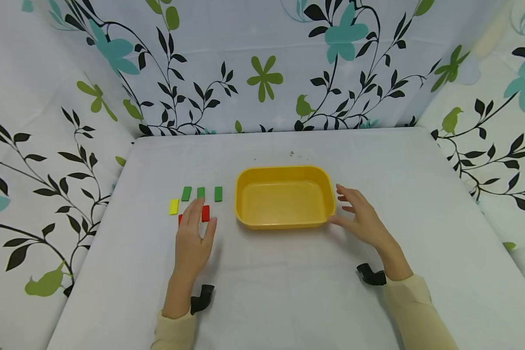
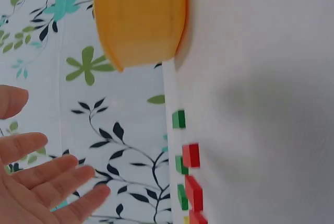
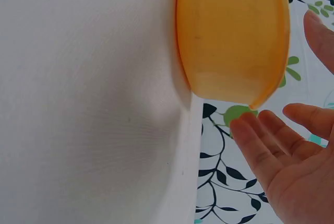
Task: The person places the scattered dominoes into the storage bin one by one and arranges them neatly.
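Note:
A yellow tray (image 1: 285, 226) lies on the white table, its bare floor showing in the head view. My left hand (image 1: 194, 245) hovers over the small blocks to the tray's left, fingers straight and holding nothing. Around it show three green blocks (image 1: 218, 194), a yellow block (image 1: 173, 206) and red blocks (image 1: 205, 213), some partly hidden under the hand. In the left wrist view the red blocks (image 2: 193, 192) stand in a row before the green ones (image 2: 178, 119). My right hand (image 1: 362, 219) is beside the tray's right end, fingers extended and thumb near its rim.
A black curved piece sits at each wrist, left (image 1: 202, 299) and right (image 1: 371, 274). Leaf-patterned cloth (image 1: 264, 78) hangs behind and beside the white table (image 1: 271, 301). Small dark specks lie near the table's back edge.

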`<state>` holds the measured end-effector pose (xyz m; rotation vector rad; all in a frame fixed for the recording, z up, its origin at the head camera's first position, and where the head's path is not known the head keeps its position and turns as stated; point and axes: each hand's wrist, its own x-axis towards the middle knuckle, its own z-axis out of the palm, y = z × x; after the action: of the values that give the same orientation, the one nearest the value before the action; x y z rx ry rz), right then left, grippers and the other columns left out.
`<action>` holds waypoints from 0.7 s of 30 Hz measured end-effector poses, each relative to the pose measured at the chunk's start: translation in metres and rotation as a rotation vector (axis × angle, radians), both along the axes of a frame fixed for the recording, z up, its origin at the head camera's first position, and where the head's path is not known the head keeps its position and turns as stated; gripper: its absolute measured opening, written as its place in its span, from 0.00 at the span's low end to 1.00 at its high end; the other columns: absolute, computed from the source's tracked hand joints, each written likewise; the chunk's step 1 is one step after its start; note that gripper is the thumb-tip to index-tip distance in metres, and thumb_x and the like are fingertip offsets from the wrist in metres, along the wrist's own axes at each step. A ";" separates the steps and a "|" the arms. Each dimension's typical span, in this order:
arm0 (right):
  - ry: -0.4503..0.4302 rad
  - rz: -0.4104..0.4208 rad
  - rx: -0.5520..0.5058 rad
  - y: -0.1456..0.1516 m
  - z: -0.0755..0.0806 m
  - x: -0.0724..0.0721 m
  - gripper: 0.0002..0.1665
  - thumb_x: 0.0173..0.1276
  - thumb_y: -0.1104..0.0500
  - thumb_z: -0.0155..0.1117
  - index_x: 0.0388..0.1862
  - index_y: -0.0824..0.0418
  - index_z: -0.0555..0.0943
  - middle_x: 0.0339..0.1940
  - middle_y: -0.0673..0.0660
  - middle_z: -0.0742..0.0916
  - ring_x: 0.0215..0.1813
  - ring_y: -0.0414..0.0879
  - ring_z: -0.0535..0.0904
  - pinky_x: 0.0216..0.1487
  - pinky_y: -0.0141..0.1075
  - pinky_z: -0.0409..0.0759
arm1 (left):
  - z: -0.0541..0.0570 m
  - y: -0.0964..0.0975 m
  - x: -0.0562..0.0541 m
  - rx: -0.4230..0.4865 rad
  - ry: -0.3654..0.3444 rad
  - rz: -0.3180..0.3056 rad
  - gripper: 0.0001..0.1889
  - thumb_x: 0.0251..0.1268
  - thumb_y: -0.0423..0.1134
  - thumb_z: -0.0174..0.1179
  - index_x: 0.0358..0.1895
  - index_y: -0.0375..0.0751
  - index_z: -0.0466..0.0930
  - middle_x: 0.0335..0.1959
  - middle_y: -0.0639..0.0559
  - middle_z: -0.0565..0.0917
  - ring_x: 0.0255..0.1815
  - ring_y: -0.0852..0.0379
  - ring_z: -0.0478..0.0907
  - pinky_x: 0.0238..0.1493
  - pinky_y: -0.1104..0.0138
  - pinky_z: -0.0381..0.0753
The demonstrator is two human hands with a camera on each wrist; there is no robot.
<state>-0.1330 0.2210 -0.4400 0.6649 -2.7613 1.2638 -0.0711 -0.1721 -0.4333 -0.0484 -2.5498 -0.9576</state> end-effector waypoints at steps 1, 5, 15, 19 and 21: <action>-0.019 0.005 -0.007 -0.001 -0.001 -0.002 0.51 0.59 0.59 0.74 0.76 0.64 0.59 0.66 0.66 0.71 0.64 0.61 0.72 0.59 0.53 0.77 | 0.002 -0.004 -0.001 0.038 0.023 0.006 0.27 0.70 0.38 0.56 0.71 0.35 0.65 0.68 0.37 0.70 0.70 0.41 0.67 0.62 0.46 0.74; -0.076 0.020 -0.017 -0.003 -0.003 -0.008 0.50 0.58 0.57 0.75 0.75 0.68 0.60 0.63 0.65 0.73 0.62 0.59 0.73 0.58 0.51 0.78 | 0.011 -0.027 -0.006 0.168 0.072 0.077 0.23 0.69 0.34 0.57 0.67 0.34 0.71 0.61 0.37 0.76 0.61 0.43 0.75 0.59 0.56 0.78; -0.134 0.021 -0.028 -0.002 -0.004 -0.009 0.51 0.58 0.56 0.75 0.76 0.67 0.59 0.58 0.65 0.75 0.58 0.58 0.76 0.58 0.51 0.78 | 0.028 -0.097 -0.039 0.480 -0.219 0.385 0.23 0.70 0.37 0.57 0.67 0.44 0.72 0.52 0.50 0.78 0.42 0.69 0.71 0.42 0.82 0.73; -0.135 0.027 -0.034 -0.003 -0.006 -0.010 0.51 0.59 0.56 0.74 0.76 0.66 0.59 0.58 0.65 0.75 0.58 0.58 0.76 0.58 0.50 0.78 | 0.019 -0.117 -0.050 0.474 -0.354 0.394 0.26 0.67 0.35 0.59 0.69 0.44 0.71 0.52 0.50 0.77 0.38 0.72 0.70 0.37 0.83 0.73; -0.133 0.026 -0.031 -0.003 -0.007 -0.010 0.51 0.59 0.56 0.74 0.76 0.66 0.58 0.58 0.65 0.75 0.58 0.58 0.76 0.58 0.49 0.78 | 0.012 -0.123 -0.053 0.454 -0.403 0.356 0.28 0.66 0.33 0.60 0.70 0.44 0.69 0.56 0.46 0.76 0.39 0.71 0.70 0.36 0.83 0.73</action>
<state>-0.1427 0.2184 -0.4469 0.6391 -2.8397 1.4023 -0.1245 -0.2951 -0.4211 0.7708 -2.4776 -1.4783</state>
